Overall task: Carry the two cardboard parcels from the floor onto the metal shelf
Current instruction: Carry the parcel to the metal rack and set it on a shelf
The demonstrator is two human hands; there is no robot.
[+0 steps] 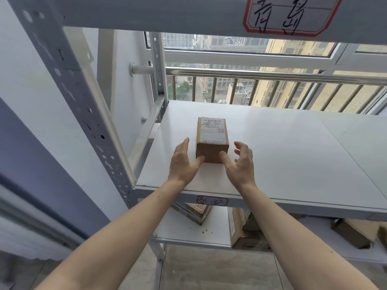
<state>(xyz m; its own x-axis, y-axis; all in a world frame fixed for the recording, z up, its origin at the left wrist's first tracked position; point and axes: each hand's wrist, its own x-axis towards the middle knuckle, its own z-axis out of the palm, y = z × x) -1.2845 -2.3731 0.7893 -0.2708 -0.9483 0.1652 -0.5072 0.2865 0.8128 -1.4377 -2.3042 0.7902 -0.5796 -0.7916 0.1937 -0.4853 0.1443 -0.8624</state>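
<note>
**Desk:** On which level of the metal shelf (293,155) does the cardboard parcel (212,139) sit?

**Photographer:** On the white middle board, toward its left half and back from the front lip. It stands flat, printed shipping label facing up, its long side running away from the camera.

**Desk:** And the hands?

**Photographer:** Both are spread. The left hand (184,162) lies at the parcel's left side, fingers straight, thumb touching the lower left corner of the near face. The right hand (240,162) is cupped at the right, fingers curled loosely and apart from the box, thumb at the near face's lower right corner. Neither hand is closed around it.

**Desk:** Anything else in frame?

**Photographer:** A red-bordered handwritten tag (212,200) on the shelf's front edge below the parcel, and a larger one (289,15) on the beam overhead. Other brown boxes (240,229) stand on the lower board. Behind the shelf, a steel railing (272,75) crosses a window onto city buildings.
</note>
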